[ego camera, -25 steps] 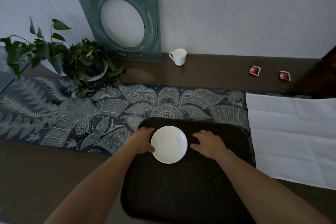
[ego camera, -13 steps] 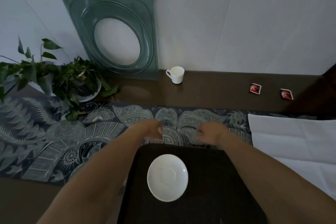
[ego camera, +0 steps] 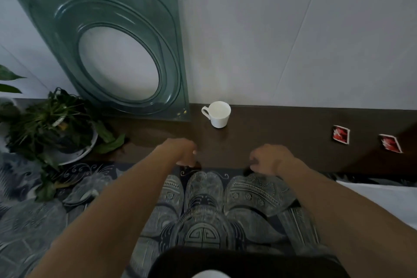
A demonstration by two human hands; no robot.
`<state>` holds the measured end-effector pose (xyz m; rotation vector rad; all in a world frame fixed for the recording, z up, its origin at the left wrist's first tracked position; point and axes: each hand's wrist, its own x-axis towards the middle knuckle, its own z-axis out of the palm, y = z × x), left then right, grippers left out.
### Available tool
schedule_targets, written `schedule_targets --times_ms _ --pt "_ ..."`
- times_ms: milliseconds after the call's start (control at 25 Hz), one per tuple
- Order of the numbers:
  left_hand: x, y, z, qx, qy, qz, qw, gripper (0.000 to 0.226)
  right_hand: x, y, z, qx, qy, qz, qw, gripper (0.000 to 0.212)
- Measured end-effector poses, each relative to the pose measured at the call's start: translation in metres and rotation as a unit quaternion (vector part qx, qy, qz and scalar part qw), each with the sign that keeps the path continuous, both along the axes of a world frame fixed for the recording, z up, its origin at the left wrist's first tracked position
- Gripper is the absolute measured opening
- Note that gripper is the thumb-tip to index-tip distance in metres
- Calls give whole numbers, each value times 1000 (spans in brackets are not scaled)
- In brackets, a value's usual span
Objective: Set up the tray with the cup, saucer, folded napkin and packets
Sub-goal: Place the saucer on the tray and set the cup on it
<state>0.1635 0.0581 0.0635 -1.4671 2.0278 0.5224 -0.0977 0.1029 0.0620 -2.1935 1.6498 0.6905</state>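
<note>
Both arms reach up frame centre. Left hand [ego camera: 180,151] and right hand [ego camera: 269,159] apart, fingers curled loosely, gripping nothing, over far edge of patterned runner [ego camera: 203,205]. White cup [ego camera: 218,114] upright above them by wall, untouched. Two red packets [ego camera: 341,134] at right. Black tray [ego camera: 248,262] at bottom edge, saucer [ego camera: 208,275] rim just showing. White napkin [ego camera: 383,201] at right edge.
</note>
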Motion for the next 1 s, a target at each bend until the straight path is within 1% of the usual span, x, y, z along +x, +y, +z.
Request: schedule_targets --times_ms 80,200,280,400,480,560,680,840,880,1000 --pt "-4 -32 0 -18 -7 -7 1000 52 -2 -32 0 -22 4 -9 1000 43" --pt "-10 -72 7 -72 -23 -16 997 48 2 -77 3 -68 -5 -29 997 50" --pt "-16 -93 9 -113 -19 -14 993 44 6 -103 2 -115 -32 -44 992 59" --pt "-28 -115 7 -167 33 8 985 54 17 -128 -4 -181 -68 -58 979 81" --pt "-36 -124 -1 -178 51 13 983 61 26 -138 -13 -182 -91 -69 977 93" --pt "-40 -129 -13 -175 47 4 983 57 34 -141 -24 -163 -119 -89 975 101" --pt "-38 -134 -27 -195 53 -2 979 43 43 -141 -39 -136 -187 -132 964 93" --pt "-30 -128 -36 -221 97 18 970 32 52 -135 -48 -136 -298 -203 923 81" --pt "-28 -126 -36 -220 103 26 970 28 52 -133 -47 -132 -313 -207 917 80" --pt "-22 -115 -31 -215 115 48 969 22 53 -124 -40 -127 -318 -195 919 79"
